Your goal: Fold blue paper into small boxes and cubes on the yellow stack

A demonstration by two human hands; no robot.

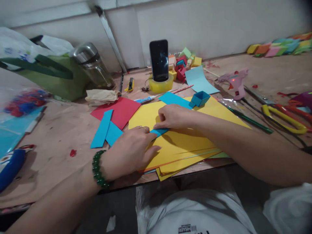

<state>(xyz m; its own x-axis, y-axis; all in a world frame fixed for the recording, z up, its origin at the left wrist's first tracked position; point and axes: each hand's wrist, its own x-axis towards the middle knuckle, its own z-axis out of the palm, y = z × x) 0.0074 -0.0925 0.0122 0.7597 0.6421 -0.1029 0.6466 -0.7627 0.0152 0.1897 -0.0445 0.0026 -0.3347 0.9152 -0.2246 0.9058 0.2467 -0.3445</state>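
A narrow blue paper strip lies over a stack of yellow paper between my two hands. My left hand has its fingertips on the strip's left end, its thumb resting low over the yellow sheets. With fingers curled in, my right hand pinches the strip's far edge. Beyond the right wrist, a small open blue paper box sits by a flat blue piece of paper. Two more blue strips lie left of my left hand, overlapping a red sheet.
A phone stands in a yellow tape roll, before a pile of folded paper boxes. To the right are a pink glue gun, a green pencil and scissors. A glass bottle and green bag stand left.
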